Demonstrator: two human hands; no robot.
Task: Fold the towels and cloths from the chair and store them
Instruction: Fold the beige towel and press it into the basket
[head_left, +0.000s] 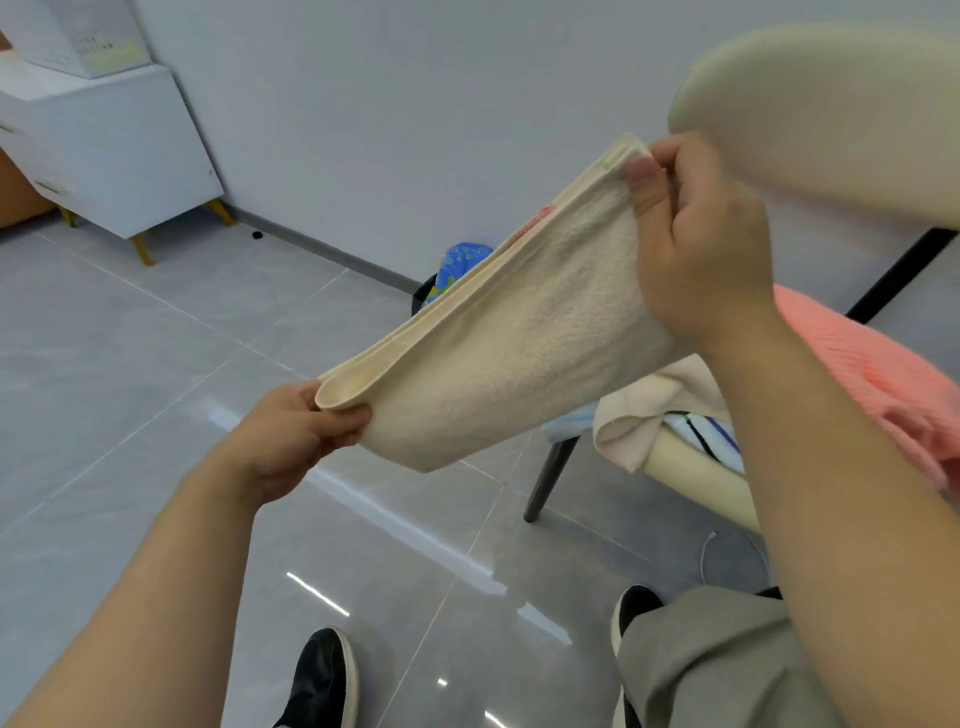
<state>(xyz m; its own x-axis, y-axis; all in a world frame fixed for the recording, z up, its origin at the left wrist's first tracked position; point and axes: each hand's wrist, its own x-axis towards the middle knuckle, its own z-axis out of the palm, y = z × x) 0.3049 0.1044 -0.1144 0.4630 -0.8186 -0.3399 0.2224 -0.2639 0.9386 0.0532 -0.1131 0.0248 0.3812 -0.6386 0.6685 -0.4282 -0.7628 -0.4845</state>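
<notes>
The room has a shiny grey tile floor (156, 364) and a plain pale wall (389, 104). A white cabinet (114, 150) on yellow legs stands at about 10 o'clock, by the wall.

A person holds a cream towel (519, 343) up in the air in the middle of the view. The towel is folded over, so it makes a long band that slants from 8 o'clock up to 1 o'clock. The left hand (291, 441) pinches the low end, thumb on the front and fingers behind. The right hand (701, 249) pinches the high corner tight, with the thumb pressed on the cloth.

A cream chair (696, 467) stands at 3 o'clock, its back up at the top right. More cloths lie in a heap on its seat. A pink cloth (872, 374) lies on top, at the right. A pale cream cloth (654, 405) hangs over the front edge of the seat. A striped cloth (711, 436) peeks out below it. A bit of light blue cloth (571, 423) shows just beside the towel's low edge.

Behind the towel, near the wall, a blue spotted thing (460, 265) sticks out of a dark bin. At 6 o'clock are the person's black shoes (322, 680) and grey trousers (717, 665).
</notes>
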